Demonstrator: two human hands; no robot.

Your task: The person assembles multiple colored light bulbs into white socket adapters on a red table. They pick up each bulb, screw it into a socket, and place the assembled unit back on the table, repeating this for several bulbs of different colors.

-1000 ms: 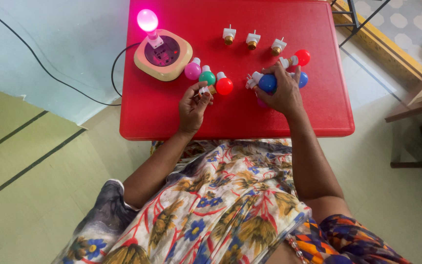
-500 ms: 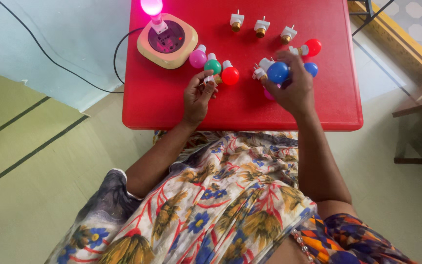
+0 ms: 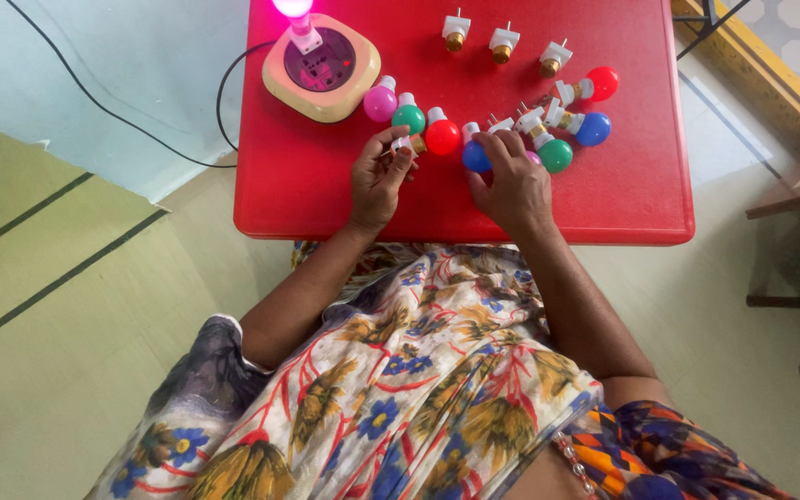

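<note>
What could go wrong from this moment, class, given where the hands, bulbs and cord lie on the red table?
The round blue bulb under the right hand might roll off the red table. The left hand, pinching a small adapter, could nudge the red bulb. The black cord could snag, dragging the socket box.

The red table (image 3: 326, 194) carries a round cream socket board (image 3: 321, 69) with a lit pink bulb (image 3: 292, 7). Coloured bulbs (image 3: 442, 137) and three white plug adapters (image 3: 504, 39) lie on its surface.
</note>
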